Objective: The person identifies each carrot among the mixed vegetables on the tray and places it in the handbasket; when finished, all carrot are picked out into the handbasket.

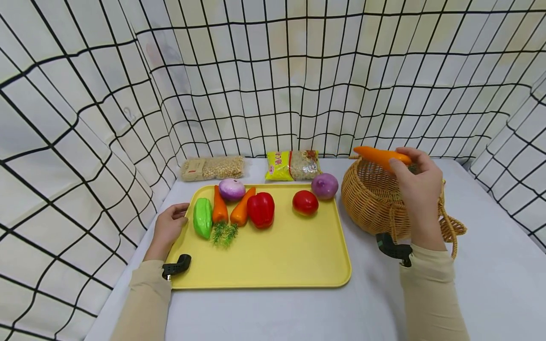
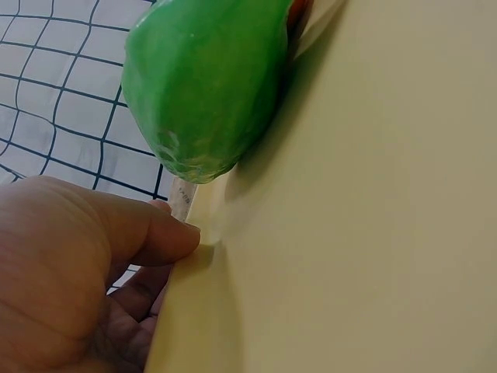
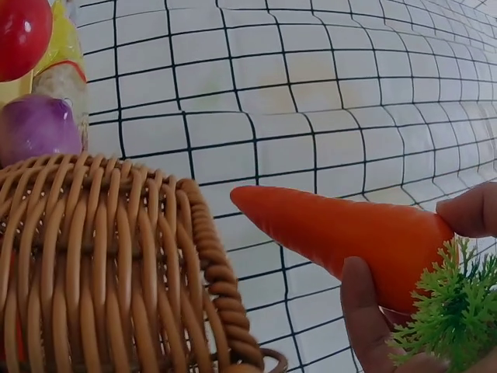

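Observation:
Above the wicker basket (image 1: 371, 203) my right hand (image 1: 420, 182) holds an orange carrot (image 1: 377, 155), its tip pointing left. In the right wrist view the fingers pinch the thick end of the carrot (image 3: 342, 233) beside its green leaves (image 3: 454, 311), and the basket (image 3: 101, 256) is at the left. My left hand (image 1: 169, 228) is at the left edge of the yellow tray (image 1: 264, 260). The left wrist view shows the left hand (image 2: 93, 256) with its thumb on the tray rim (image 2: 190, 272), close to a green pepper (image 2: 206, 85).
On the tray lie the green pepper (image 1: 202, 218), two carrots (image 1: 219, 208), a cut onion (image 1: 232, 189), a red pepper (image 1: 261, 210), a tomato (image 1: 305, 202) and a purple onion (image 1: 325, 185). Two food packets (image 1: 213, 168) stand behind. Black-lined netting (image 1: 256, 76) surrounds the table.

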The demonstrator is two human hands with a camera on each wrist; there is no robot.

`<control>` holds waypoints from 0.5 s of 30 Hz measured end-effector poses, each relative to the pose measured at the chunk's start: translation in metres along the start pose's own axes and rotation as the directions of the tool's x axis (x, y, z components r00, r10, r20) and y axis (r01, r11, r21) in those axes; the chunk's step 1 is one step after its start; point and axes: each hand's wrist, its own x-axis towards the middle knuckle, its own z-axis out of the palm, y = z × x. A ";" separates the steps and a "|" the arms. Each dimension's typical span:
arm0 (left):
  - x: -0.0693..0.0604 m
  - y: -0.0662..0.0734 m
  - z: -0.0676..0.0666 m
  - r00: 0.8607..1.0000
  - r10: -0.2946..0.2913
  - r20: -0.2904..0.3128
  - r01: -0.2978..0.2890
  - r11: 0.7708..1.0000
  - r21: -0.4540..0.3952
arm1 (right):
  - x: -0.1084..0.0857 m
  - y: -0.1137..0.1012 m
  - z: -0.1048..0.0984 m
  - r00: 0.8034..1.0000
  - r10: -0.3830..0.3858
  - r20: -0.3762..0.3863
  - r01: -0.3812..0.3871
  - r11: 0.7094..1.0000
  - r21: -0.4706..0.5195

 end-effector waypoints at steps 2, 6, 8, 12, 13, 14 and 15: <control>0.000 0.000 0.000 1.000 0.003 -0.001 -0.003 1.000 0.002 | 0.002 0.002 -0.002 1.000 0.007 -0.013 -0.007 1.000 0.001; 0.000 -0.001 0.000 1.000 0.004 0.001 -0.004 1.000 0.004 | 0.006 0.007 -0.005 0.998 0.044 -0.043 -0.042 0.997 0.058; 0.000 -0.001 0.000 1.000 0.005 0.002 -0.005 1.000 0.005 | 0.008 0.009 -0.006 0.996 0.065 -0.060 -0.059 0.992 0.110; 0.000 -0.001 0.000 1.000 0.009 0.005 -0.010 1.000 0.004 | 0.010 0.012 -0.008 0.991 0.103 -0.082 -0.085 0.976 0.201; 0.000 -0.001 0.000 1.000 0.011 0.005 -0.011 1.000 0.004 | 0.011 0.012 -0.009 0.990 0.112 -0.080 -0.093 0.973 0.210; 0.000 -0.001 0.000 1.000 0.012 0.005 -0.012 1.000 0.005 | 0.011 0.013 -0.010 0.990 0.119 -0.079 -0.099 0.971 0.217; 0.000 -0.001 0.000 1.000 0.012 0.006 -0.012 1.000 0.005 | 0.012 0.013 -0.010 0.989 0.130 -0.074 -0.111 0.970 0.215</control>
